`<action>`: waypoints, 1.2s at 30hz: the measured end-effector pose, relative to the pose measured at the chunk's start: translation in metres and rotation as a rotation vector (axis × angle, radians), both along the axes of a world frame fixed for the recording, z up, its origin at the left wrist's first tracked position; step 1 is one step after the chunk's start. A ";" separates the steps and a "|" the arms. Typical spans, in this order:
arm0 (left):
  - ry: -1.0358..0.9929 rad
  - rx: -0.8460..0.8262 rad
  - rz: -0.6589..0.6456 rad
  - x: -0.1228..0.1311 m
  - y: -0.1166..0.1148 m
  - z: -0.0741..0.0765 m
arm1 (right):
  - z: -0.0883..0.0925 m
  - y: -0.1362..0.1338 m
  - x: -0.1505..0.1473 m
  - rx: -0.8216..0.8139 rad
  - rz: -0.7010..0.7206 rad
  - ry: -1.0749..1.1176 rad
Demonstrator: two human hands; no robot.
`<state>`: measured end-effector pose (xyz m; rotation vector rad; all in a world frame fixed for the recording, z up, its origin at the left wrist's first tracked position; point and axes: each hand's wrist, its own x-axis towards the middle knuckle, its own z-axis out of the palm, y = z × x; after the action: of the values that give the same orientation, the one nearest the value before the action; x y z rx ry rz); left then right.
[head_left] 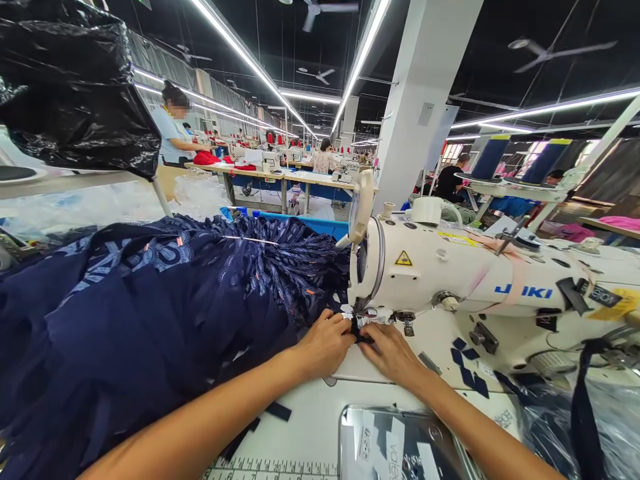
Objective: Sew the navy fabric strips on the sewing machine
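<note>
A white sewing machine [415, 273] stands in front of me, its needle area just above my fingers. A small piece of dark navy fabric [355, 328] lies under the needle area between my two hands. My left hand [327, 343] has its fingers closed on the left side of this piece. From the right, my right hand [390, 348] pinches the same fabric, fingertips bent close to the presser foot. Parts of the piece are hidden behind my fingers. To the left of my left hand spreads a large heap of navy garments [165, 300] with light-blue patterns.
A metal tray [350, 427] with labels lies on the table before me. Small navy fabric squares [467, 377] are scattered right of my right hand. A ruler strip [270, 470] runs along the front. Blue thread cones [543, 160] stand behind; a co-worker [175, 127] stands far left.
</note>
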<state>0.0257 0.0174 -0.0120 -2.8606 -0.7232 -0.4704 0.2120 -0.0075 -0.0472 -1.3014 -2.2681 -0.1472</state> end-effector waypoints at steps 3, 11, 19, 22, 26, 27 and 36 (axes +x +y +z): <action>0.027 -0.030 0.005 -0.001 0.000 -0.001 | -0.003 0.002 0.002 0.006 0.004 0.031; -0.004 -0.055 0.067 0.005 0.001 -0.001 | -0.003 0.005 0.009 -0.055 0.022 0.175; -0.046 0.011 0.064 0.015 0.007 -0.008 | 0.008 0.001 0.015 -0.050 0.265 0.250; -0.011 0.058 0.009 0.014 0.008 -0.008 | 0.008 0.001 0.017 -0.029 0.265 0.230; 0.031 0.078 -0.074 0.007 0.008 -0.005 | 0.012 -0.001 0.017 -0.026 0.285 0.129; 0.034 0.073 -0.085 0.005 0.008 -0.005 | 0.013 -0.002 0.017 -0.015 0.278 0.096; 0.095 -0.012 -0.022 -0.001 -0.006 -0.001 | 0.022 -0.009 0.009 0.159 0.264 -0.212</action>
<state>0.0246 0.0111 -0.0128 -2.8818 -0.6817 -0.3320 0.2214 -0.0169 -0.0249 -0.9325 -2.5239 -0.3786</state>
